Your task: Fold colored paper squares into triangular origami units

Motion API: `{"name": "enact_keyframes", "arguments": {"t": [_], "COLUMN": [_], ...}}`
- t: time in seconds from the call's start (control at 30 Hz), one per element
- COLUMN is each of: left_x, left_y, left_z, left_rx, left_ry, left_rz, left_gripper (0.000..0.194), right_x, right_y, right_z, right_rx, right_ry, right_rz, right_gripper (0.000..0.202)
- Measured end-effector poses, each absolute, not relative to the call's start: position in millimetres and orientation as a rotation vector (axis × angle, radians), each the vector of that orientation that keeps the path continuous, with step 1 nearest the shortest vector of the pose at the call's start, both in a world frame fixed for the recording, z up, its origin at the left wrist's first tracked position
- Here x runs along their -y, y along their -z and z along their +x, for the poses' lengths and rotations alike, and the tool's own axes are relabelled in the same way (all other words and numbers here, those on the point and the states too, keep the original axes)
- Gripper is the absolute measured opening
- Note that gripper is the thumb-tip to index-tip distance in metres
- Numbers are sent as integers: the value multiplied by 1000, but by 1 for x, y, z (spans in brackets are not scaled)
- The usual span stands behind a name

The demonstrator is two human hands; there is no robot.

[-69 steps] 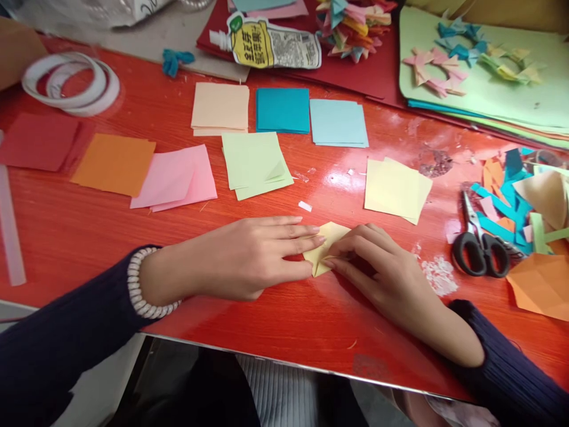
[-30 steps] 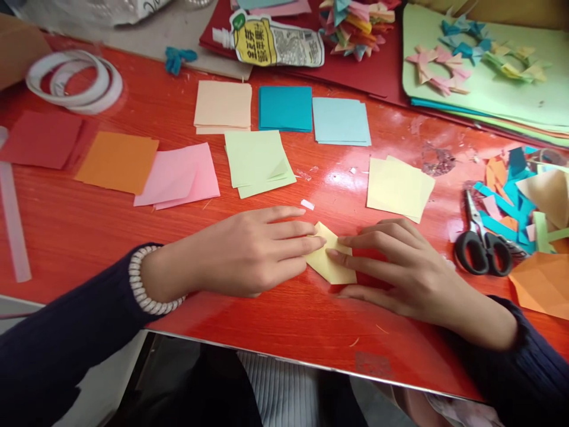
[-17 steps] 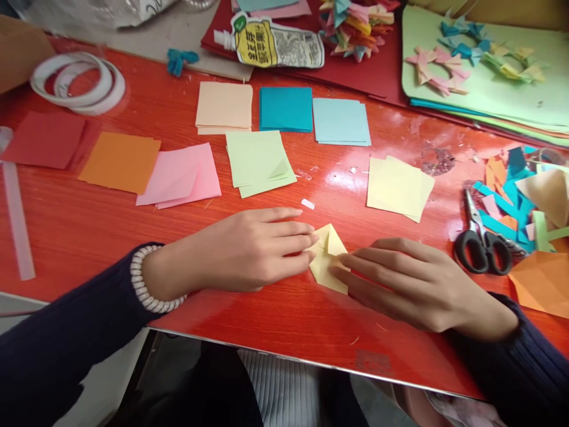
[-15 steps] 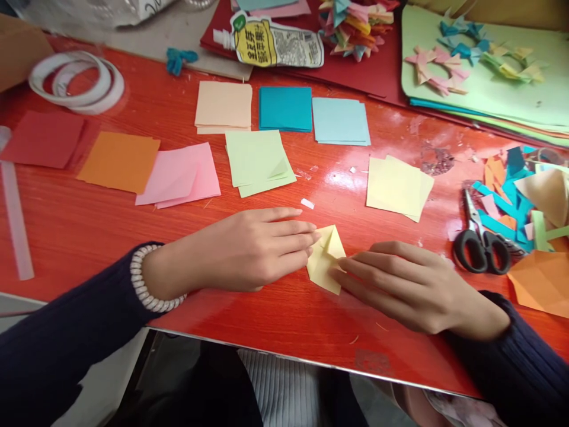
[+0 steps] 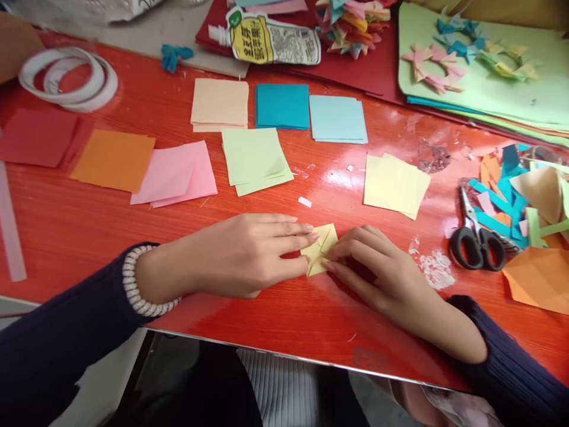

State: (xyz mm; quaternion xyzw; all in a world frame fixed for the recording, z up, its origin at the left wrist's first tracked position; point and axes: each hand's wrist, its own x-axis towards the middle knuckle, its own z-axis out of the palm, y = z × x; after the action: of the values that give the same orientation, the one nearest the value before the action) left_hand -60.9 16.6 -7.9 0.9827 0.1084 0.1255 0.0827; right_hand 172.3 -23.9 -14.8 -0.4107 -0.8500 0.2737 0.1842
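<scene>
A small yellow paper square [image 5: 318, 254], its corners folded inward, lies flat on the red table between my hands. My left hand [image 5: 240, 255] comes from the left with its fingers stretched out, and their tips rest on the paper's left edge. My right hand [image 5: 377, 267] is closed at the paper's right edge, its curled fingers and thumb on the lower right fold. Part of the paper is covered by the fingertips. Up and to the right of it sits a stack of pale yellow paper squares [image 5: 393, 184].
Stacks of pink [image 5: 173, 175], light green [image 5: 253, 157] and dark teal paper [image 5: 281, 105] lie beyond my hands. Scissors [image 5: 475, 237] and paper scraps [image 5: 500, 196] are on the right. Tape rolls [image 5: 66, 77] lie at upper left, a drink pouch [image 5: 271, 38] at the back.
The lower right corner of the yellow paper has been folded inward, so it now looks squarer. My right hand has moved up and left, its fingers more curled. My left hand has barely moved.
</scene>
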Motion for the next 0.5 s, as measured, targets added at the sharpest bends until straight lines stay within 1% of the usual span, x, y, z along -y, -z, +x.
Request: {"name": "enact_keyframes", "arguments": {"t": [0.2, 0.37, 0.5], "left_x": [-15, -15, -15], "left_y": [9, 9, 8], "left_z": [-61, -62, -62], "left_rx": [-337, -297, -268], "left_ry": [-364, -381, -387], "left_rz": [2929, 2923, 2914], "left_gripper": [31, 37, 36], "right_x": [25, 26, 26], "right_y": [15, 14, 13], "right_z": [170, 170, 169], "right_rx": [2398, 2377, 2382], "right_ry": [-728, -773, -769], "right_rz": [-1178, -1199, -1214], "right_gripper": [4, 6, 8]}}
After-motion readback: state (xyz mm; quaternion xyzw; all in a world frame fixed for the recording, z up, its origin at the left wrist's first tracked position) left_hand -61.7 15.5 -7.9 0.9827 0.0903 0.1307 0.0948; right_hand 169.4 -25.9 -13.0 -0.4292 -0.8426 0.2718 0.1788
